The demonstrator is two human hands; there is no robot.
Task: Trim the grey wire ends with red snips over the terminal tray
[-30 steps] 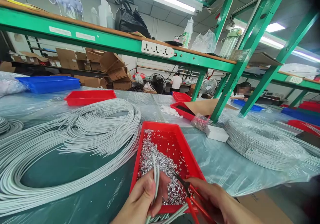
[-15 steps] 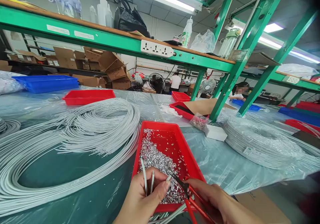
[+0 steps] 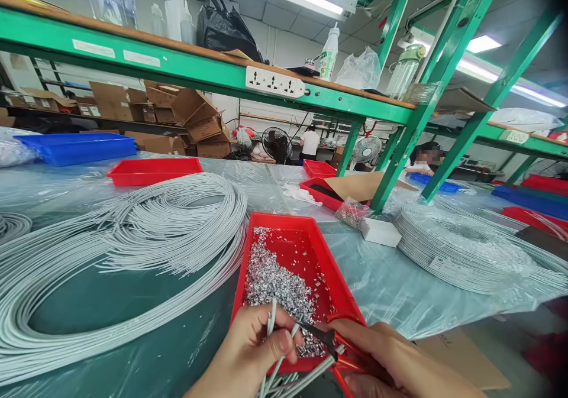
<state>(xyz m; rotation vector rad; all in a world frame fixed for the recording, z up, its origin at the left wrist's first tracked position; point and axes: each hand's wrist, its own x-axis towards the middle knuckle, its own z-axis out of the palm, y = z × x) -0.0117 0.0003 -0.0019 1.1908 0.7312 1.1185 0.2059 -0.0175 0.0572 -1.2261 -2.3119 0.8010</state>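
Note:
My left hand (image 3: 246, 348) pinches thin grey-white cables (image 3: 273, 314) between thumb and fingers, with short ends standing up above the grip. In my right hand (image 3: 381, 350) are red-handled scissors (image 3: 326, 335), their dark blades at the tip of one cable close to my left fingertips. Both hands are over the near end of a red tray (image 3: 338, 262). Small silvery scraps (image 3: 277, 280) are heaped along its left side. More cable lengths (image 3: 313, 377) pass below my hands at the tray's near edge.
Large coils of grey cable (image 3: 177, 220) lie to the left, and a wrapped coil (image 3: 461, 250) to the right. A white box (image 3: 380, 232) stands near a green shelf post (image 3: 402, 155). Red and blue trays (image 3: 155, 171) are farther back. Two people are in the background.
The cable ends in my left hand have shifted and now stand closer together. The blades have moved slightly and now meet a cable tip near my thumb. The view has tilted slightly.

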